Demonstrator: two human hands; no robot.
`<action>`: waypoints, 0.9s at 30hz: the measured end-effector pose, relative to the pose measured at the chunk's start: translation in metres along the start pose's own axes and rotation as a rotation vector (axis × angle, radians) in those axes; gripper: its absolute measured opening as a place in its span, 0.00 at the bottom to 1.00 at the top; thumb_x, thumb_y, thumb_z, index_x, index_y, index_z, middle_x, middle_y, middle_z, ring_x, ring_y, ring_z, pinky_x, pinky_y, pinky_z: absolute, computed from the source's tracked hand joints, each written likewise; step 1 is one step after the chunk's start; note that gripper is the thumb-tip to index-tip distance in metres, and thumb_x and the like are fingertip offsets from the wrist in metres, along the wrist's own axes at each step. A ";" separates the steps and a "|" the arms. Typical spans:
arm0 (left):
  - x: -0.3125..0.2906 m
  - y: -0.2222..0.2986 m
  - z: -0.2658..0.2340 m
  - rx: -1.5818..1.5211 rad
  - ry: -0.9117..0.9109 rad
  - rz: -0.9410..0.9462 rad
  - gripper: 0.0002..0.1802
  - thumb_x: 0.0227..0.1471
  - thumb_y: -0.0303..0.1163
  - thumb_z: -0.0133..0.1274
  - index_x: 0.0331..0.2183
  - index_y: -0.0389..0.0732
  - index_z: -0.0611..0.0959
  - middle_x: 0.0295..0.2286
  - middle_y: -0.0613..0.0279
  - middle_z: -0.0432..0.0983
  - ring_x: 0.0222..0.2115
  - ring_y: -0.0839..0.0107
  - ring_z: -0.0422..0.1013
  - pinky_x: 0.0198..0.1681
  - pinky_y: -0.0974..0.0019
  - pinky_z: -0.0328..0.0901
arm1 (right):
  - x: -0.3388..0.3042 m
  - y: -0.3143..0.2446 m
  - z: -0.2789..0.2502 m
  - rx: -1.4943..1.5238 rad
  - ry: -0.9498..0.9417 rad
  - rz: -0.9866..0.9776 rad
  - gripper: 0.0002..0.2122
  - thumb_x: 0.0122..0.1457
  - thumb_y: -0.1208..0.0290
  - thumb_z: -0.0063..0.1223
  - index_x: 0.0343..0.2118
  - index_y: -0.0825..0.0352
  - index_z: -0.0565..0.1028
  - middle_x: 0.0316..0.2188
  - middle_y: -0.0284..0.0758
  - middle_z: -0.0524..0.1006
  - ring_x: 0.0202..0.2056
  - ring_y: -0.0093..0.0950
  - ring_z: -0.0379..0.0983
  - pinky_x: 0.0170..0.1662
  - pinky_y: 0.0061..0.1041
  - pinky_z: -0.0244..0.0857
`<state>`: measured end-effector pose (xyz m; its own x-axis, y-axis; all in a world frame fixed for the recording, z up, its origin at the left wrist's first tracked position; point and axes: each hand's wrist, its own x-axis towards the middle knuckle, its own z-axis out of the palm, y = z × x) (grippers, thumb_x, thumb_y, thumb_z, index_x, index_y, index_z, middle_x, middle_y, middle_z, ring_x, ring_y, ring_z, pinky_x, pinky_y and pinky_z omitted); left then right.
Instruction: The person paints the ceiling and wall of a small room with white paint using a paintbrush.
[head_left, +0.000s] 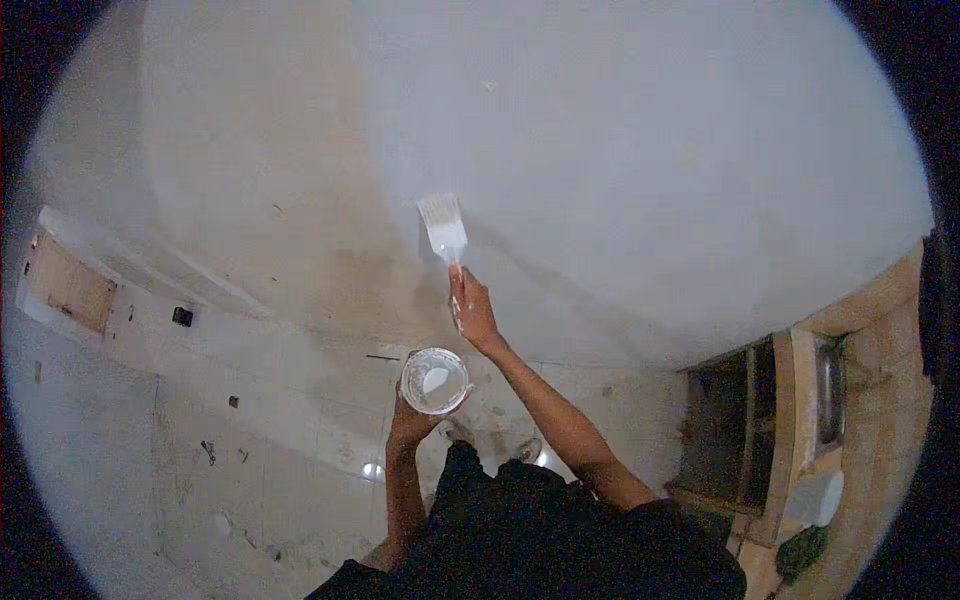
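Observation:
My right hand grips the handle of a wide paintbrush coated in white paint. Its bristles point up at the wall; whether they touch it I cannot tell. White paint is smeared on the fingers of this hand. Lower and to the left, my left hand holds a round tub from beneath and the side. White paint coats the tub's inner wall, and a paler pool shows at its bottom. The wall is whitish on the right and beige on the left of the brush.
On the right stands a counter with a metal sink and dark shelf space beneath. A white container and a green bunch sit near it. Small scraps and a dark box lie to the left.

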<state>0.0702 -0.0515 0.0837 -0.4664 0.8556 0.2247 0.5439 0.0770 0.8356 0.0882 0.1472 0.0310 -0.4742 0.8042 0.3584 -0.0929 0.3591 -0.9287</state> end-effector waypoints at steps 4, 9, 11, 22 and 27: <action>-0.003 -0.002 0.005 -0.080 0.014 -0.089 0.36 0.30 0.35 0.73 0.42 0.37 0.73 0.38 0.57 0.74 0.39 0.68 0.70 0.45 0.61 0.66 | -0.026 0.042 -0.010 -0.080 0.019 0.081 0.24 0.66 0.50 0.35 0.23 0.68 0.66 0.12 0.29 0.62 0.15 0.22 0.57 0.19 0.28 0.55; -0.003 -0.017 -0.007 0.071 -0.066 -0.091 0.40 0.31 0.38 0.73 0.45 0.36 0.72 0.40 0.55 0.74 0.42 0.64 0.70 0.49 0.60 0.64 | -0.017 -0.089 -0.026 -0.044 0.027 -0.086 0.24 0.65 0.51 0.37 0.23 0.70 0.65 0.11 0.35 0.61 0.14 0.24 0.57 0.19 0.30 0.52; -0.002 -0.018 -0.008 0.033 -0.050 -0.034 0.42 0.30 0.40 0.73 0.47 0.35 0.70 0.42 0.54 0.73 0.43 0.62 0.69 0.51 0.60 0.63 | 0.002 -0.100 -0.029 -0.048 0.012 -0.064 0.24 0.66 0.52 0.36 0.23 0.70 0.65 0.11 0.36 0.60 0.14 0.25 0.57 0.19 0.31 0.51; 0.005 -0.062 -0.004 -0.099 -0.144 -0.007 0.43 0.30 0.42 0.74 0.46 0.36 0.72 0.43 0.55 0.73 0.45 0.65 0.69 0.52 0.61 0.63 | -0.107 0.074 -0.016 -0.267 0.113 -0.043 0.18 0.66 0.59 0.38 0.28 0.71 0.68 0.13 0.37 0.64 0.15 0.31 0.60 0.20 0.33 0.55; 0.005 -0.049 -0.012 -0.107 -0.181 -0.036 0.43 0.29 0.42 0.74 0.47 0.36 0.71 0.44 0.55 0.73 0.44 0.65 0.70 0.51 0.61 0.64 | -0.080 -0.038 -0.039 -0.075 0.077 0.249 0.23 0.65 0.52 0.38 0.22 0.68 0.67 0.11 0.27 0.60 0.14 0.18 0.55 0.17 0.24 0.52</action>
<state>0.0329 -0.0565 0.0496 -0.3459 0.9320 0.1081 0.4478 0.0627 0.8919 0.1635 0.0872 0.0411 -0.4062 0.9047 0.1286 0.0846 0.1774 -0.9805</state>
